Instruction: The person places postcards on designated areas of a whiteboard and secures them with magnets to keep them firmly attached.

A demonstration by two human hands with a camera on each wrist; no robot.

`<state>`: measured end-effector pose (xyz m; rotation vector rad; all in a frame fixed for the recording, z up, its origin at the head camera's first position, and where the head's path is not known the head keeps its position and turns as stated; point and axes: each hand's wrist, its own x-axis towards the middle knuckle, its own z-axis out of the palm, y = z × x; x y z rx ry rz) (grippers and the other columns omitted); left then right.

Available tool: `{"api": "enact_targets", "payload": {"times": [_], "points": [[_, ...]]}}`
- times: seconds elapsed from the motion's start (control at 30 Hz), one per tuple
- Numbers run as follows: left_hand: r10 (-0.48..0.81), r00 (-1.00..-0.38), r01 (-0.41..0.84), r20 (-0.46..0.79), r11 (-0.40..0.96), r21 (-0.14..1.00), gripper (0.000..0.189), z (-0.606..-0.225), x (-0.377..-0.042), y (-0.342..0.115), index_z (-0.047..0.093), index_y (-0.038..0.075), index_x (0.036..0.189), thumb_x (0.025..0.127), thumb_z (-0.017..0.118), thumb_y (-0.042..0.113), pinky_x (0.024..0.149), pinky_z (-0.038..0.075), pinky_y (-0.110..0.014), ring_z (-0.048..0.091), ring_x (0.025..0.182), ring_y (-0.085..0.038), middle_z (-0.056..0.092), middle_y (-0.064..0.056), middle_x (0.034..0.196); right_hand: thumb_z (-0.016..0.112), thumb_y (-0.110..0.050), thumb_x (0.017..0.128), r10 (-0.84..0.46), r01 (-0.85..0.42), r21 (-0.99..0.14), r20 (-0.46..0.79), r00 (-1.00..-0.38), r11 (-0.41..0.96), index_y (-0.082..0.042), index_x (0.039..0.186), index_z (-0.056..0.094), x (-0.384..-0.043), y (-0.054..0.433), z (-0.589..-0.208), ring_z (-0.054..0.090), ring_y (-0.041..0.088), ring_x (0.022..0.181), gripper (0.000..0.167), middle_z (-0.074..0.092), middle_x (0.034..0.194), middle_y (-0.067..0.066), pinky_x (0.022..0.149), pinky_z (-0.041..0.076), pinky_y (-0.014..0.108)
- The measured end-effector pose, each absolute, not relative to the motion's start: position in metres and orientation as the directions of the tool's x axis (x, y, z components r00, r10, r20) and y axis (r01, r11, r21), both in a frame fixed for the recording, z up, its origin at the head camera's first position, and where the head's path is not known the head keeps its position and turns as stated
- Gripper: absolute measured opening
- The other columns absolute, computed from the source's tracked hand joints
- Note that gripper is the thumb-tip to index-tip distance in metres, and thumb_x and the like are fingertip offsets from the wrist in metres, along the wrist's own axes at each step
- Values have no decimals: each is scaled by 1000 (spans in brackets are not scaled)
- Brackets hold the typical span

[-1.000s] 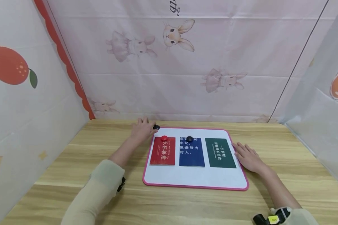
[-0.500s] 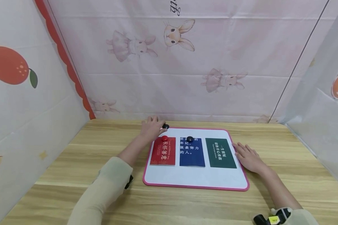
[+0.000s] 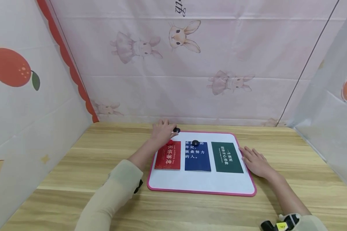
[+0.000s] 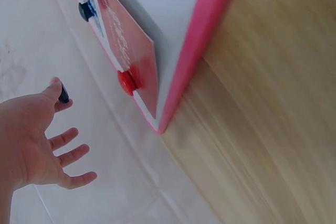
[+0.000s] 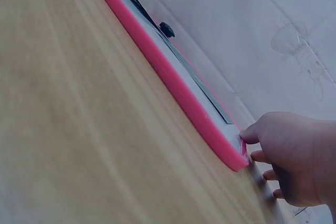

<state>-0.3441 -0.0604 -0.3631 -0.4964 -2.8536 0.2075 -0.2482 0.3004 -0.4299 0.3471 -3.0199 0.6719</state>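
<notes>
My left hand [image 3: 162,132] pinches a black round magnet [image 4: 63,94] between thumb and index finger, above the top left part of a pink-rimmed whiteboard [image 3: 202,189]; its other fingers are spread. Below that hand, a red card [image 3: 167,157] lies under a red magnet [image 4: 126,82]. In the middle, a black magnet [image 3: 195,143] sits on the top of a blue card [image 3: 198,162]. On the right is a green card [image 3: 227,157] with no magnet on it. With fingers extended, my right hand [image 3: 256,162] rests against the board's right edge, its thumb touching the rim.
The board lies on a wood-grain table [image 3: 202,211]. Behind it rises a pink cloth wall [image 3: 162,96] with rabbit prints. White printed walls [image 3: 46,128] stand at both sides. Each wrist carries a strapped-on black device [image 3: 280,223].
My left hand has moved to the right with the black magnet, from the board's top left corner to above the red card, partly covering the red magnet. My right hand has stayed in place.
</notes>
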Motion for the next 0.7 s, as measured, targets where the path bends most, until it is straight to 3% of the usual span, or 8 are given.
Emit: {"api": "enact_targets", "payload": {"times": [0.7], "points": [[375, -911, 347, 170, 922, -170, 48, -355, -344, -25, 46, 28, 134, 93, 42, 51, 89, 39, -53, 40, 114, -29, 44, -11, 124, 38, -24, 98, -210, -230, -397, 93, -973, 889, 1, 140, 30, -252, 304, -437, 9, 54, 126, 49, 21, 141, 31, 96, 4, 68]]}}
